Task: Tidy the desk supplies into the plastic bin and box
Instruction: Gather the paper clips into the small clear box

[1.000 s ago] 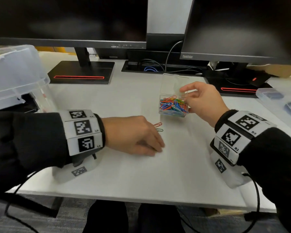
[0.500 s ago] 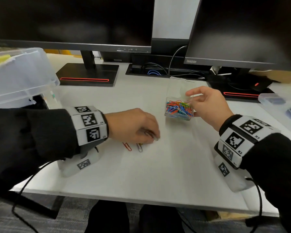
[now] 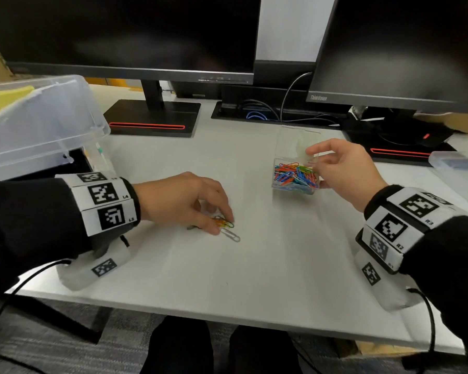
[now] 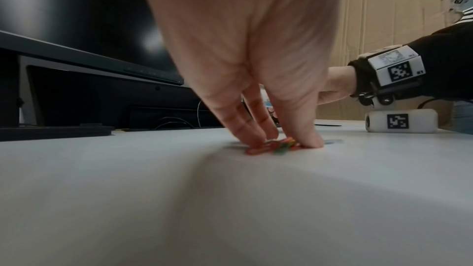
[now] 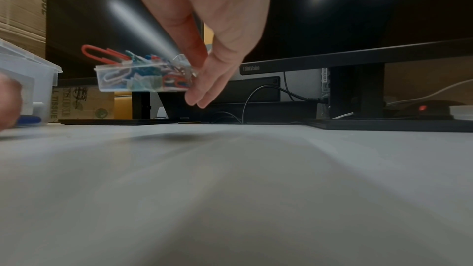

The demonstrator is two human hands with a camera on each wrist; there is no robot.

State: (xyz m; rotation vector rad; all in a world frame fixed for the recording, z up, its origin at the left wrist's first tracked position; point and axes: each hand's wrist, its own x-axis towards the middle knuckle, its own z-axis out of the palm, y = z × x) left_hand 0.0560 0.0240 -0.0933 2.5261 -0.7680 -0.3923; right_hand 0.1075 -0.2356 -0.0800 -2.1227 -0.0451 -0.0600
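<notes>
Paper clips, coloured wire, loose [image 3: 224,223]: flat on white counter [image 3: 254,265], pinched under left hand [image 3: 183,201]; silver clip [image 3: 230,235] touching alongside. Clear plastic box of clips [image 3: 294,178]: right hand [image 3: 345,172] grips it, lifted (right wrist view), to the right of the loose clips, beyond them.

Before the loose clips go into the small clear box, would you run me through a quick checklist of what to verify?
1. Left hand on the coloured clips: ok, fingers press them on the desk; a secure pinch: cannot tell.
2. Silver clip gathered: not ok, it lies apart on the desk beside the hand.
3. Clear box steadied: ok, right hand holds its right side.
4. Box open: ok, lid stands up behind it.
5. Room in the box: cannot tell; one red clip rises above the rim.
6. Path from clips to box: ok, bare desk between.
</notes>
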